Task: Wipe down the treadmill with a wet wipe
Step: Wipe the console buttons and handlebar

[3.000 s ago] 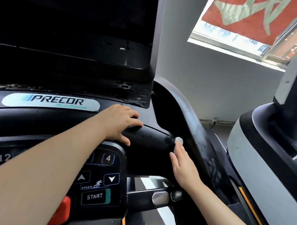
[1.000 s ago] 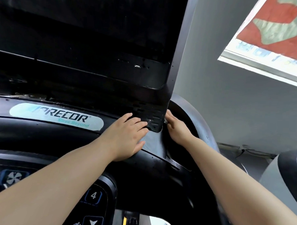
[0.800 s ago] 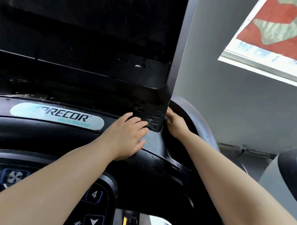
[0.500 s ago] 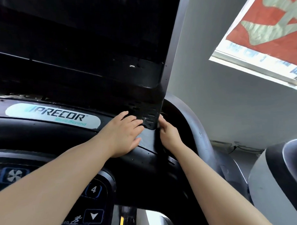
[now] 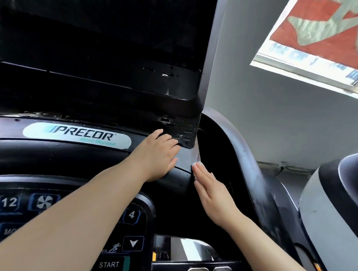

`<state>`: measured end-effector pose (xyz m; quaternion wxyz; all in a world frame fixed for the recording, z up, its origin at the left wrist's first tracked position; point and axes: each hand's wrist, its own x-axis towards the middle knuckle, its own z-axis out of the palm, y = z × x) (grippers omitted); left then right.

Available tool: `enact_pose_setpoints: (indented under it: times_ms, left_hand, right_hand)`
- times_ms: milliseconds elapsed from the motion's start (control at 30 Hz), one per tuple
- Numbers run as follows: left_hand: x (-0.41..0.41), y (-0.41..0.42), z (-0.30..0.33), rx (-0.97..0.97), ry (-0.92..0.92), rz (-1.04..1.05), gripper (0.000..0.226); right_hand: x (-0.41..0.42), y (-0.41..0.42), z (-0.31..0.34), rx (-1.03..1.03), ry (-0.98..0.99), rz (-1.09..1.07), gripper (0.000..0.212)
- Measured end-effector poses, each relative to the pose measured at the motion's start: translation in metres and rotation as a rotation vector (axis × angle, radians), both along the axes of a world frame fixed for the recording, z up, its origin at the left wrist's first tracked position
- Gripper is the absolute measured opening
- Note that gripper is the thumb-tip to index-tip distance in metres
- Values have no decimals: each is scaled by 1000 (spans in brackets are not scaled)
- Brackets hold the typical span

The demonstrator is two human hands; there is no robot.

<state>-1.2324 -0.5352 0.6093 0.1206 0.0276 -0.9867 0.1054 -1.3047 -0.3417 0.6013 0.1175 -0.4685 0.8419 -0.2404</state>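
White wet wipe (image 5: 197,164) under flat right hand (image 5: 212,194), centre frame.
Fingers straight, together, pressing on black treadmill (image 5: 178,180); left hand (image 5: 157,155) spread flat beside.

A pale oval badge (image 5: 76,135) on the black treadmill console reads "PRECOR"; dark rounded keypad buttons (image 5: 112,263) at its lower left read "12", "4", "START".

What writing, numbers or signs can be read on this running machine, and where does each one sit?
"PRECOR": pale oval badge on the console.
Small teal line under it: too blurred to read for sure.
"12": keypad button, far left.
Fan symbol: button beside it.
"4": button by the left forearm.
Down arrow: button, with a runner icon beside it; the word under the icon is cut off.
"START": button at the bottom.
Red window banner: unreadable.
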Motion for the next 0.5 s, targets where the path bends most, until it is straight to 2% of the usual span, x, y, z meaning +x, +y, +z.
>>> enact_pose_setpoints:
  times_ms: [133, 233, 367, 500]
  left_hand:
    - [1, 1, 2, -5, -8, -6, 50]
    - [1, 2, 3, -7, -68, -31, 51]
    - [2, 6, 9, 13, -61, -55, 55]
    - [4, 12, 11, -54, -192, -90, 62]
  right_hand:
    - [-1, -39, 6, 5, 17, -111, 45]
    - [15, -41, 5, -22, 45, -92, 44]
    - [32, -5, -12, 27, 104, -69, 60]
    - [29, 54, -30, 212, 78, -311, 54]
